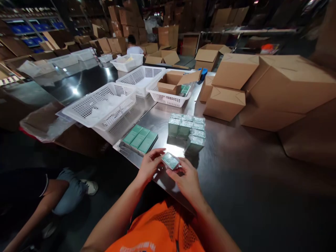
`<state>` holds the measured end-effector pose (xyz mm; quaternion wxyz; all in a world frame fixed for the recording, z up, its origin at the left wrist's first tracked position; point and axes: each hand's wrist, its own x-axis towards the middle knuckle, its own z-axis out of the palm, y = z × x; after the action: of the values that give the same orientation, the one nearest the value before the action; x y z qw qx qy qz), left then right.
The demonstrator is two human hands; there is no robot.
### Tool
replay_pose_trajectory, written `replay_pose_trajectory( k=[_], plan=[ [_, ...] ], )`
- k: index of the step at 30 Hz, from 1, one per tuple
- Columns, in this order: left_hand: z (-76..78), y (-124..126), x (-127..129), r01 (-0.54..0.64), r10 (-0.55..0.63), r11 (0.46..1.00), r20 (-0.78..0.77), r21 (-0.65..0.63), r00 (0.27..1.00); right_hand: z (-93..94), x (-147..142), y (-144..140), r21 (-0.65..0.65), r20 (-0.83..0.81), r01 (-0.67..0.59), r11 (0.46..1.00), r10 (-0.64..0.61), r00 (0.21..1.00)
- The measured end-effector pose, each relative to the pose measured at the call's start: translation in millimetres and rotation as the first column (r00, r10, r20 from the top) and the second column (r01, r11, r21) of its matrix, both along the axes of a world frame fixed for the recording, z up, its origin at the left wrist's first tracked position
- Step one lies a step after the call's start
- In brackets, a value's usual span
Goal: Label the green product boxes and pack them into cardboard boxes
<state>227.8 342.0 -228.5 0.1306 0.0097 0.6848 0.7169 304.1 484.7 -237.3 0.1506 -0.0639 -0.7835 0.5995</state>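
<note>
Between my two hands, over the near edge of the metal table, is a small green box [170, 160] in clear, shiny wrap. My left hand [150, 164] grips its left side with thumb and fingers. On the other side, my right hand [187, 178] pinches it, thumb in front and fingers behind. Just beyond my left hand lie three flat green boxes [140, 138] side by side. Past my right hand stands a block of several wrapped green boxes [187, 127], set close together in rows.
White perforated baskets [101, 105] line the table's far left; one white basket [168, 99] holds an open carton [170, 83] and green boxes. Brown cartons [225, 101] are stacked at the right. Low at the left is another person's arm [52, 196]; a person [134, 49] is farther back.
</note>
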Motion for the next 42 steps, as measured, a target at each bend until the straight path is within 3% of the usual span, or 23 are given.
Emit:
replay_pose_trajectory(
  k=[3,6,11,17,26,31,33,35,38,40,42],
  plan=[
    [-5.8,-5,7,-0.049,0.042,0.999,-0.222,-0.023,0.974,-10.4,5,-3,0.052,-0.215,0.143,0.988,-0.129,0.968],
    [-7.5,-9,10,0.004,-0.059,0.991,-0.405,-0.136,0.912,-12.7,9,-4,0.22,-0.382,0.179,0.959,-0.084,0.921],
    [-13.0,-9,9,-0.004,-0.133,0.961,-0.477,-0.276,0.869,-14.8,11,-5,0.386,-0.398,0.244,0.89,-0.078,0.914],
    [-17.7,-10,13,-0.013,-0.203,0.934,-0.558,-0.358,0.805,-27.0,13,-8,0.422,-0.507,0.391,0.818,-0.144,0.85],
    [-20.1,2,7,-0.012,-0.178,0.946,-0.549,-0.324,0.817,-31.7,18,-12,0.665,-0.436,0.357,0.656,-0.046,0.899],
    [-22.8,2,8,-0.116,-0.099,0.932,-0.549,-0.343,0.83,-52.8,24,-24,0.79,-0.194,0.136,0.598,0.034,0.98],
    [-26.2,3,7,-0.143,-0.108,0.905,-0.54,-0.401,0.835,-53.1,27,-24,0.794,-0.082,0.031,0.608,0.056,0.995],
    [-32.1,3,5,-0.123,-0.184,0.856,-0.517,-0.503,0.836,-44.1,29,-19,0.733,-0.07,0.015,0.68,0.054,0.996],
    [-43.8,5,4,-0.091,-0.279,0.786,-0.482,-0.612,0.83,-18.3,24,-7,0.54,-0.193,0.158,0.827,-0.06,0.979],
    [-50.5,5,5,-0.094,-0.295,0.774,-0.488,-0.626,0.822,0.4,14,0,0.428,-0.242,0.243,0.87,-0.148,0.959],
    [-54.2,5,7,-0.1,-0.299,0.777,-0.505,-0.622,0.81,15.6,-1,5,0.403,-0.219,0.235,0.885,-0.156,0.963]
  ],
)
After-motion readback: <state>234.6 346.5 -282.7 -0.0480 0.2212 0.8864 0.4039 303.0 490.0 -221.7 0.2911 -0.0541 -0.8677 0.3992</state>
